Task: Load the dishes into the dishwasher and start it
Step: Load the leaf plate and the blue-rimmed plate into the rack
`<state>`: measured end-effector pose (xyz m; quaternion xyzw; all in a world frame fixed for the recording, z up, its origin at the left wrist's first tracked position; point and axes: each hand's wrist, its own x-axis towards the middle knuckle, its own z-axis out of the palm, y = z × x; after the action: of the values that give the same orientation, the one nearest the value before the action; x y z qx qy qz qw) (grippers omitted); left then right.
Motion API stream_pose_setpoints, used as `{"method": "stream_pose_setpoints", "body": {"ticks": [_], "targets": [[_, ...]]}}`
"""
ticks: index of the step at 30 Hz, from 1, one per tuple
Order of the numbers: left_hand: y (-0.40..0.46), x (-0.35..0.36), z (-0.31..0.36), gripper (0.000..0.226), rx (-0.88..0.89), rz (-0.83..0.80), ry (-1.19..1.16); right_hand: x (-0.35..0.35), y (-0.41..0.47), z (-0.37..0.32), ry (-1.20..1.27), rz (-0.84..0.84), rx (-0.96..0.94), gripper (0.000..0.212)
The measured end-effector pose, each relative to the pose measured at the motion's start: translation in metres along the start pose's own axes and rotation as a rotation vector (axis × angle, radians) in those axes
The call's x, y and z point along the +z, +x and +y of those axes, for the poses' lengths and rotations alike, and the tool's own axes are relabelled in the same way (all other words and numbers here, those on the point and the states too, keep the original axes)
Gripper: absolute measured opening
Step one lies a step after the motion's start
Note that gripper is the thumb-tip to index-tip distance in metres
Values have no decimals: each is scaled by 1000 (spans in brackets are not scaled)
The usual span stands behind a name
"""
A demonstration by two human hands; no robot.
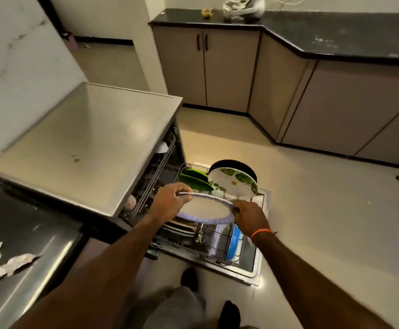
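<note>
Purple-rimmed plate (204,208) is held flat over the pulled-out lower rack (220,254) of the dishwasher (94,148), w/ both hands on opposite edges. To seat it well: tip it upright, rim down, and slide it between free tines, prob. the gap between the floral plate (233,181) at the back and the blue plate (232,242) in front (already racked, along w/ the green plates (195,179) and a dark pan (235,166)). Keep the face parallel to its neighbours so spray reaches it, and don't knock the floral one.

Left hand (170,200): grip closed on the rim's left edge, thumb on top. Right hand (249,216): fingers pinching the right edge, wrist bent down. Both forearms reach forward.
</note>
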<state>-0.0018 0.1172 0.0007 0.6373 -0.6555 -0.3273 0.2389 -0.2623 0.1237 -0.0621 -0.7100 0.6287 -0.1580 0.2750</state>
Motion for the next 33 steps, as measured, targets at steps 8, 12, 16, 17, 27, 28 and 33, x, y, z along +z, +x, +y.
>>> {"method": "stream_pose_setpoints", "body": {"ticks": [8, 12, 16, 17, 27, 28, 33], "targets": [[96, 50, -43, 13, 9, -195, 164, 2, 40, 58, 42, 44, 193, 21], [156, 82, -70, 21, -6, -192, 167, 10, 90, 86, 52, -2, 255, 27], [220, 119, -99, 22, 13, -187, 121, 30, 146, 122, 2, -1, 299, 35], [236, 131, -108, 22, 11, -191, 109, 36, 160, 133, -1, 21, 313, 36], [341, 220, -170, 20, -37, -205, 39, 100, 247, 215, -23, 53, 410, 29], [344, 226, -176, 21, -40, -217, 55, 108, 251, 221, -25, 40, 422, 30], [349, 245, -198, 25, -28, -286, 144, 143, 262, 242, -13, -24, 505, 33]]}}
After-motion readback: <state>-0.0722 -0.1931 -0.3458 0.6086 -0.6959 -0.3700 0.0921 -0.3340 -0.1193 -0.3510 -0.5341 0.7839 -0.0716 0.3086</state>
